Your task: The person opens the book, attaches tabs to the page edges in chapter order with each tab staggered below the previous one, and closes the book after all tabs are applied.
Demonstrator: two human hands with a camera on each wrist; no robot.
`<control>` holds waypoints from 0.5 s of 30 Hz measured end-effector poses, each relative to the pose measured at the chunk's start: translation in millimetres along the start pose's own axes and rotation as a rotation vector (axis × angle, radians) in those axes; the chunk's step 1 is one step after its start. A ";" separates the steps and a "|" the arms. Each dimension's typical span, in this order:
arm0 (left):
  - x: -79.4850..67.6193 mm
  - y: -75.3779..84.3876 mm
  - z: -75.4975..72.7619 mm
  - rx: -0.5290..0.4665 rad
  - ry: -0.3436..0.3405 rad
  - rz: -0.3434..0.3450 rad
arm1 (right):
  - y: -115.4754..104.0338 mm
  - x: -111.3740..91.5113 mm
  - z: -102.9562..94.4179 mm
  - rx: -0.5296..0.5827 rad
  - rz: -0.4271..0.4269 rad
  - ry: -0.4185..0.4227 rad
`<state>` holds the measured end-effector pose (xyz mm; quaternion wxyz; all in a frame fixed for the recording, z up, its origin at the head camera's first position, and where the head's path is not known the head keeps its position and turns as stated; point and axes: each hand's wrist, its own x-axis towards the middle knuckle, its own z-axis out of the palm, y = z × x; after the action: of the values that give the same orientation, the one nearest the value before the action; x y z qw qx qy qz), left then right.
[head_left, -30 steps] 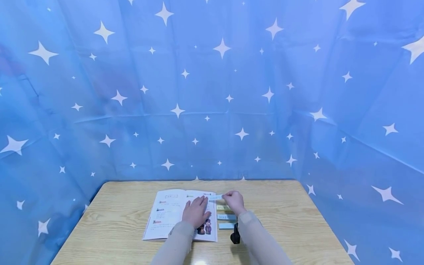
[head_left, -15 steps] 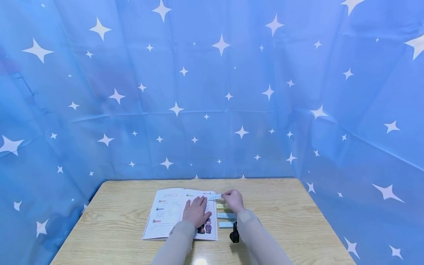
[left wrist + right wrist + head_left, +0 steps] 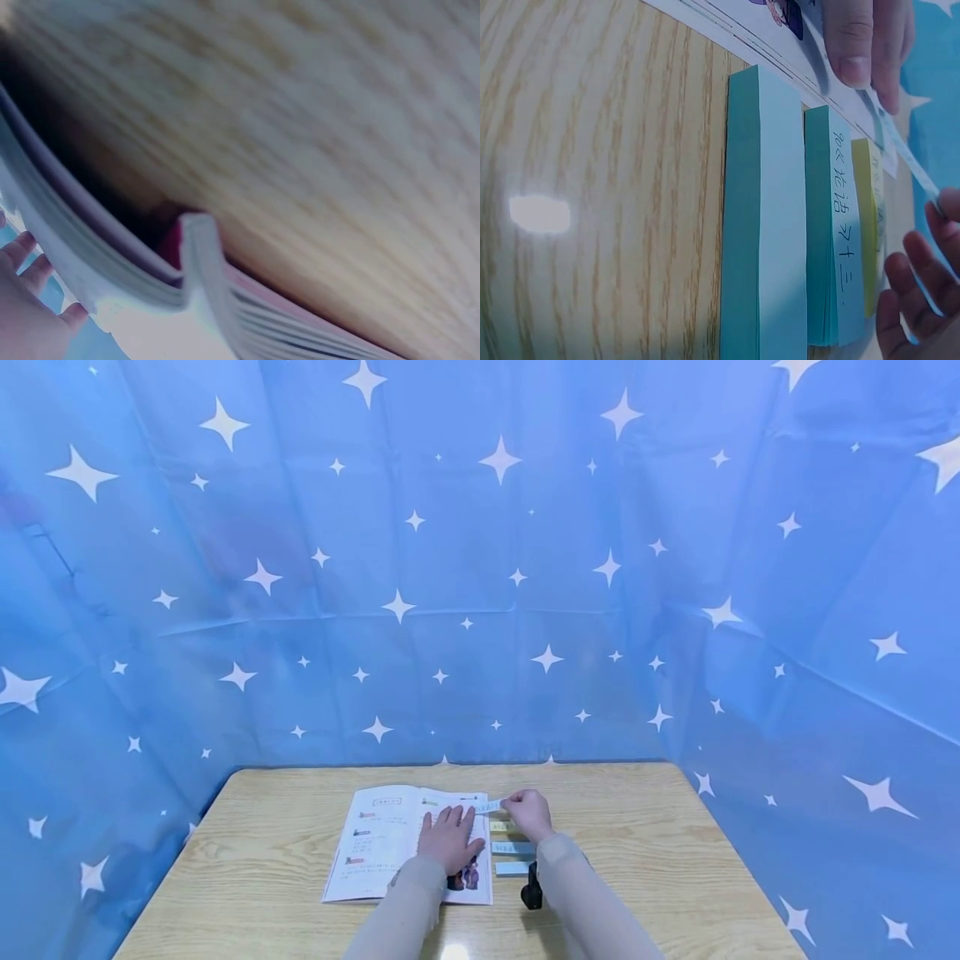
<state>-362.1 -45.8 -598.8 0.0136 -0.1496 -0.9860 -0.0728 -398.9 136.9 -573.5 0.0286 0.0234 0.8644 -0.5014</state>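
Observation:
An open book (image 3: 367,852) lies on the table with printed text and a colour picture. My left hand (image 3: 448,842) rests on its right page, fingers extended, the fingertips by the left end of a light blue sticky note strip (image 3: 487,807). My right hand (image 3: 529,814) pinches the strip's other end, which sticks out past the upper right edge of the page. In the right wrist view the strip (image 3: 911,161) stretches between both hands and looks slightly raised. The left wrist view shows the book's page edges (image 3: 300,330) and part of my left hand (image 3: 34,315).
Right of the book lie a yellow sticky note pad (image 3: 504,827), a handwritten blue pad (image 3: 512,848) and a plain blue pad (image 3: 512,868) in a column. A black device (image 3: 532,893) hangs at the right wrist. Behind the wooden table (image 3: 262,827) hangs a blue starry curtain (image 3: 450,568).
My left hand has shifted slightly right, its fingers now over the strip's left end. The right hand keeps its pinch on the strip. The head view has tilted a little.

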 end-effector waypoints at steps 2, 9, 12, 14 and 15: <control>-0.5 2.0 -3.4 -0.009 -0.015 -0.007 | 0.1 0.0 -0.2 -0.003 -0.003 -0.001; -1.4 6.4 -8.4 0.016 -0.035 -0.019 | 0.7 1.3 -0.2 -0.010 0.017 0.000; -2.3 7.2 -8.0 0.033 -0.043 -0.024 | -0.7 1.2 -0.7 -0.008 0.021 -0.001; -2.7 7.6 -8.1 0.036 -0.036 -0.025 | -1.6 1.3 -1.0 -0.009 0.021 -0.003; -2.8 7.6 -8.1 0.037 -0.030 -0.024 | -1.7 1.5 -1.0 -0.009 0.020 -0.003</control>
<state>-357.1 -40.6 -589.9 0.0006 -0.1384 -0.9890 -0.0524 -400.5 136.9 -571.6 0.0350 0.0312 0.8664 -0.4971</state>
